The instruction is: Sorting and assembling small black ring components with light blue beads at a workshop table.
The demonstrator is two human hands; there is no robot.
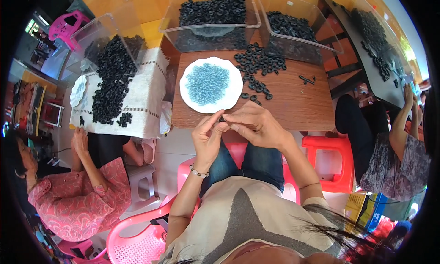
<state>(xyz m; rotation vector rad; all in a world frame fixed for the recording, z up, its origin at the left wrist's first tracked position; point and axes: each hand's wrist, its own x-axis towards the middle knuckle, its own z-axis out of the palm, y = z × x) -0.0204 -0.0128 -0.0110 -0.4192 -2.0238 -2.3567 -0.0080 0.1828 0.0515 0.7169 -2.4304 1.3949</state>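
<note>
Just in front of the table's near edge, my left hand (207, 141) pinches a small black ring-shaped part (222, 119) between thumb and fingers. My right hand (262, 125) meets it there, its thumb and fingertips closed at the same part, which they largely cover. Beyond my hands stands a white scalloped plate (237, 87), with many tiny blue-grey pieces (208, 83) heaped on it. To the plate's right, loose black ring-shaped parts (261, 60) lie scattered on the brown wooden table (302, 96).
Clear plastic bins (211, 26) (298, 35) of black parts stand at the back. On the left, a cloth-covered table (149, 87) carries a black heap (112, 78) beside a seated person (87, 195). Another person (396, 158) works at a dark table on the right, near a red stool (327, 161).
</note>
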